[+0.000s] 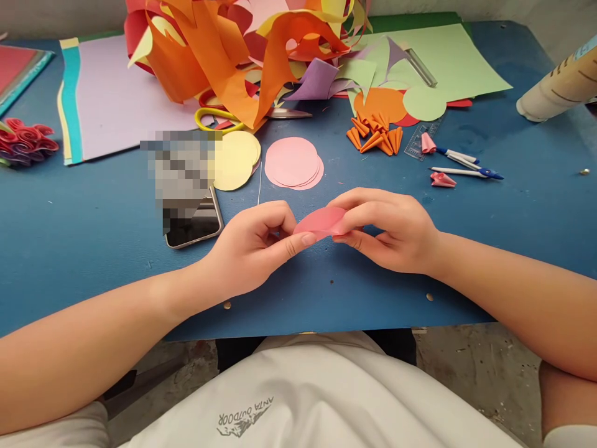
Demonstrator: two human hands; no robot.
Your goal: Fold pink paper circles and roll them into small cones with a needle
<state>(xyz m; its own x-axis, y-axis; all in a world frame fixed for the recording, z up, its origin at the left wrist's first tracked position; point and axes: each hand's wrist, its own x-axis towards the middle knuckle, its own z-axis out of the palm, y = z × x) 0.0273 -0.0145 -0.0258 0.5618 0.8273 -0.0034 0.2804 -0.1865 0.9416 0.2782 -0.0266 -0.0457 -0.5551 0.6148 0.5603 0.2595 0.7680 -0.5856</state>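
A pink paper circle point(321, 221) is held just above the blue table point(69, 224) between both hands. My left hand point(254, 246) pinches its left edge with thumb and forefinger. My right hand point(387, 230) grips its right side, fingers curled over it. Behind the hands lie a stack of pink paper circles point(293, 163) and a stack of yellow paper circles point(236, 160).
A phone point(196, 227) lies left of my hands. Yellow-handled scissors point(219, 118) sit under a heap of orange and pink paper scraps point(242, 50). Orange paper cones point(375, 137), a compass point(466, 165), small pink cones point(441, 180), paper sheets and a glue bottle point(559, 87) lie at the back.
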